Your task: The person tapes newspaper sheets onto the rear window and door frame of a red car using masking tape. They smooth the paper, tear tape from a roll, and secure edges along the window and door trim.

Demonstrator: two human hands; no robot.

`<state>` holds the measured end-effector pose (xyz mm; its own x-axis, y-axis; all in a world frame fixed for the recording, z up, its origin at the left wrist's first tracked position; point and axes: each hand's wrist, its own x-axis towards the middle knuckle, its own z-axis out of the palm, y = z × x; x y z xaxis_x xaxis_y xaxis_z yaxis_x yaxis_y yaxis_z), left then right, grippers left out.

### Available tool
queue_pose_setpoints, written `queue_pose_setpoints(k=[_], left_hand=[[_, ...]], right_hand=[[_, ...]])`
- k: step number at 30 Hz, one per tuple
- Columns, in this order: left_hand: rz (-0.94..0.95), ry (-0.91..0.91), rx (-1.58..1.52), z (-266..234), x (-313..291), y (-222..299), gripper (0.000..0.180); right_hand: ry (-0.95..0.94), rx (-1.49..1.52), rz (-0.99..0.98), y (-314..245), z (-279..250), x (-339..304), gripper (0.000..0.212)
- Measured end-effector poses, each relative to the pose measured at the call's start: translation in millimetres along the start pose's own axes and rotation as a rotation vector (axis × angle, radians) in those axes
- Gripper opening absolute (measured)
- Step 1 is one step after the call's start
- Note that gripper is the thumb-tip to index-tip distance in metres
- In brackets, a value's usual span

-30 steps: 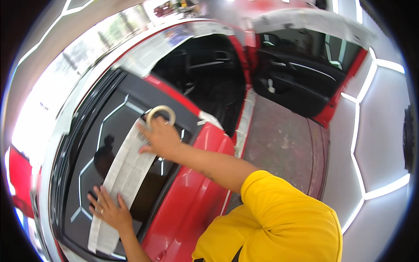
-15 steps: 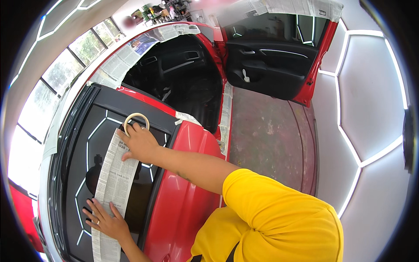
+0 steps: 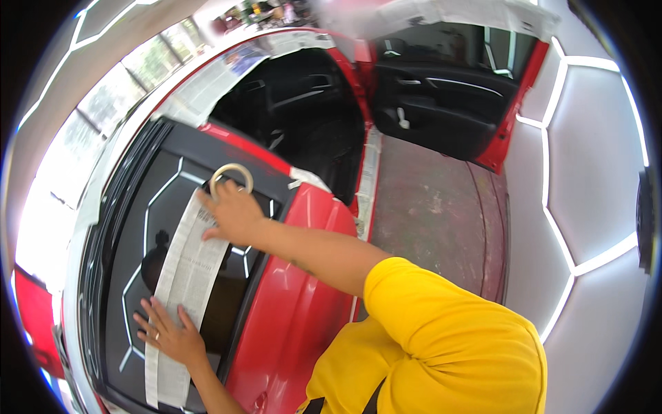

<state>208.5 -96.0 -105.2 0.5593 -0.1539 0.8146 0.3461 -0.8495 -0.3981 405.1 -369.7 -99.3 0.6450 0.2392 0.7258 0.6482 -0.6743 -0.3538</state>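
Observation:
A long folded strip of newspaper [image 3: 189, 265] lies over the dark glass of a car's side window [image 3: 131, 228], in a red door. My left hand [image 3: 171, 336] rests flat on the strip's nearer part with its fingers spread; a ring is on one finger. At the strip's far end is my right hand [image 3: 236, 215], thumb on the paper and fingers bent at a roll of cream masking tape [image 3: 241, 170]. The roll stands partly behind those fingers, so the exact grip is hidden.
Beyond, a front door [image 3: 441, 103] of the red car hangs wide open to the right, its upper edge papered. Newspaper masking [image 3: 196, 90] runs along the roof edge and sill. Lit hexagon tubes line the right wall [image 3: 600, 172]. Shelved bottles stand at the back.
The view has shifted, so the car sits farther right in the picture. Both hands keep nearly the same places on the newspaper strip, and its near end now shows.

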Motion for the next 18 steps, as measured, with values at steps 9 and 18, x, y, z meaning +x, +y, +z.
queue_pose_setpoints(k=[9, 18], left_hand=[[-0.056, -0.088, -0.153, -25, 17, 13, 0.072], [-0.074, -0.121, -0.094, -26, 12, 10, 0.071]], right_hand=[[0.030, -0.022, 0.084, -3, -19, 1, 0.095], [0.265, 0.339, -0.446, -134, 20, -39, 0.076]])
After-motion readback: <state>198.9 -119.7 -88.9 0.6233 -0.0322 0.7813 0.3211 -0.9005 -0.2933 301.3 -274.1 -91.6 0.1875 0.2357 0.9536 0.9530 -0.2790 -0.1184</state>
